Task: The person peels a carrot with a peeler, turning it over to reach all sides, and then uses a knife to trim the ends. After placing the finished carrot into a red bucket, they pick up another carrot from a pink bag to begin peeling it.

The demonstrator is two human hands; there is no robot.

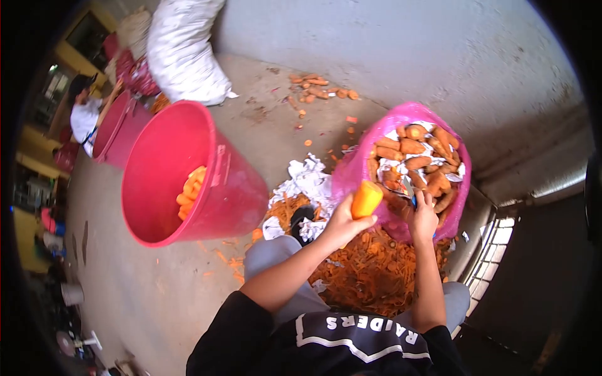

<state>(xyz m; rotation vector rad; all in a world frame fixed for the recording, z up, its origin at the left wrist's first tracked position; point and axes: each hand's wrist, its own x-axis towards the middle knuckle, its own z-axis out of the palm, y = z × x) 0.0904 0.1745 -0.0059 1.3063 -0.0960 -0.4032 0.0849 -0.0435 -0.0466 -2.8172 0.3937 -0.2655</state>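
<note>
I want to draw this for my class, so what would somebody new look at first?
Probably the big pinkish-red tub on the left, with smooth orange carrots inside. Then the shiny pink bag on the right, full of rougher, browner carrots. Between them, the left hand holds one bright carrot, near a messy heap of orange peelings.
</note>
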